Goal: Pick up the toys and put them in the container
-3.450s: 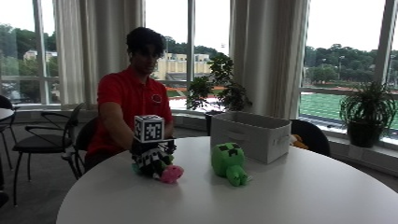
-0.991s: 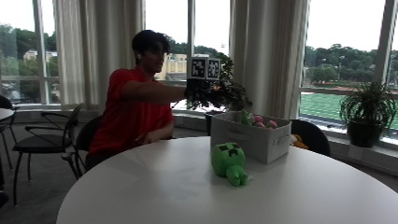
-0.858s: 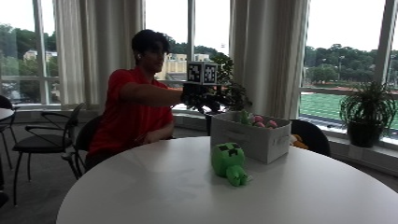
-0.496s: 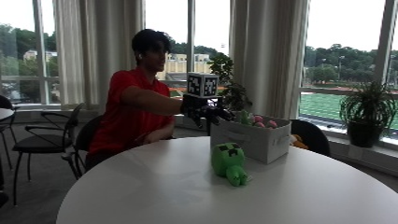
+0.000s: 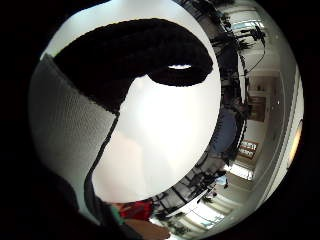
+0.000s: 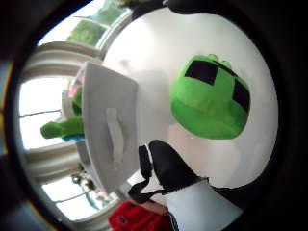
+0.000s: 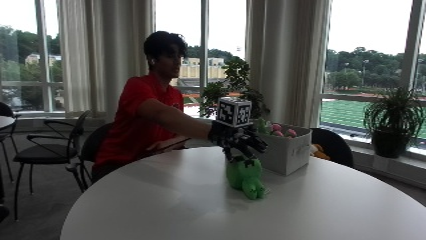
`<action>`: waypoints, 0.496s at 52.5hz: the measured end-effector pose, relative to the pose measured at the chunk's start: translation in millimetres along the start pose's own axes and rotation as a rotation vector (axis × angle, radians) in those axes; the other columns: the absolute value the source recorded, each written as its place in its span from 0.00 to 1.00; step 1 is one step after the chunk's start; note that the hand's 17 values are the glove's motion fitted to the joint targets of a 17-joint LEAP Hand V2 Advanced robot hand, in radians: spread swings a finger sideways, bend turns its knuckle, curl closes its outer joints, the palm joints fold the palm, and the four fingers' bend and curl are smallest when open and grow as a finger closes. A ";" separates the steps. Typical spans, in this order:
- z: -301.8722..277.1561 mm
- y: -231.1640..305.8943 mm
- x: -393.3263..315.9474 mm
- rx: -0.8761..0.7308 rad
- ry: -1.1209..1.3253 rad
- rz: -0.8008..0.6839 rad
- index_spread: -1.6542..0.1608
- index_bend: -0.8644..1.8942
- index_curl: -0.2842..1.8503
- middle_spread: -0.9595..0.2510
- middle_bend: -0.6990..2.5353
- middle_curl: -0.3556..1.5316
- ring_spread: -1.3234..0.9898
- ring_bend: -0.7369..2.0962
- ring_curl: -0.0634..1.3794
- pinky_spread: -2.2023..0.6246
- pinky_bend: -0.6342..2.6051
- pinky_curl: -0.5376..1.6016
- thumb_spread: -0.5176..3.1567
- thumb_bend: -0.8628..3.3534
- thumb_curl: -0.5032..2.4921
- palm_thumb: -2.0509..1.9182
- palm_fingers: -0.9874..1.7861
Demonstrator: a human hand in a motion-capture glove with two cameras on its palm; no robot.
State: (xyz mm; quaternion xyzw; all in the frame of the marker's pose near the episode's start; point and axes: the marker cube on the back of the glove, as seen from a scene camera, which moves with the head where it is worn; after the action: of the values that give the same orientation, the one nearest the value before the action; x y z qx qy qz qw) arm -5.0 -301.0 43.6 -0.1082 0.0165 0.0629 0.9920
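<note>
Standing across the lower half of the outside view:
Worktop: the round white worktop (image 7: pixel 166 200) carries everything at sitting height, so both toy and box are in reach of the seated person's arm.
Person: seated at the far edge, left of centre, red sleeve stretched toward the middle of the frame; only the gloved arm is extended, which suits a one-handed pick.
Container: the pale fabric container (image 7: pixel 287 152) sits right of centre, near the window side, open top upward so toys can be dropped in. Pink and green shapes (image 7: pixel 278 129) show above its rim, seemingly toys already stowed. In the thumb side palm view its side wall carries a flat handle strip (image 6: pixel 115 139).
Green toy: the green plush toy (image 7: pixel 244 176) stands on the worktop just beside the container, centre of the frame, not yet inside. Its blocky black face patches (image 6: pixel 202 71) fill the upper right of the thumb side palm view, so the palm is close over it.
Grip: the gloved right hand (image 7: pixel 238 139) hovers directly above the toy's head, fingers spread and angled downward, holding nothing; I judge this as a reach toward the toy's top, the easiest part to close around. Whether fingertips touch it I cannot tell.
Writing: no brand, label or readable text shows on the toy, container or shirt.
</note>
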 end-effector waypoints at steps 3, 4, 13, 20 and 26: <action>10.4 -6.7 -3.8 -0.028 -0.004 0.002 0.69 0.37 0.26 0.74 0.26 0.32 0.57 0.36 0.27 0.81 0.55 0.41 0.43 0.20 0.28 0.52 0.32; 14.4 -9.8 -3.9 -0.043 -0.007 0.003 0.69 0.36 0.25 0.74 0.26 0.32 0.57 0.36 0.27 0.81 0.56 0.41 0.43 0.20 0.28 0.52 0.32; 55.2 -29.7 -2.2 -0.252 0.057 0.036 0.70 0.33 0.23 0.76 0.25 0.31 0.58 0.37 0.28 0.81 0.62 0.43 0.42 0.20 0.28 0.52 0.30; 66.6 -23.2 -23.2 -0.227 0.116 0.048 0.70 0.36 0.22 0.75 0.26 0.30 0.59 0.40 0.29 0.80 0.64 0.44 0.43 0.21 0.29 0.55 0.34; 65.3 -20.3 -21.3 -0.168 0.084 0.081 0.68 0.40 0.24 0.70 0.29 0.32 0.58 0.40 0.28 0.77 0.62 0.42 0.44 0.22 0.29 0.57 0.40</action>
State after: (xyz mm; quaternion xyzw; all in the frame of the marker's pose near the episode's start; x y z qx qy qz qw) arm -22.3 -309.1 112.7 -0.1931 0.0569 0.0996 0.9745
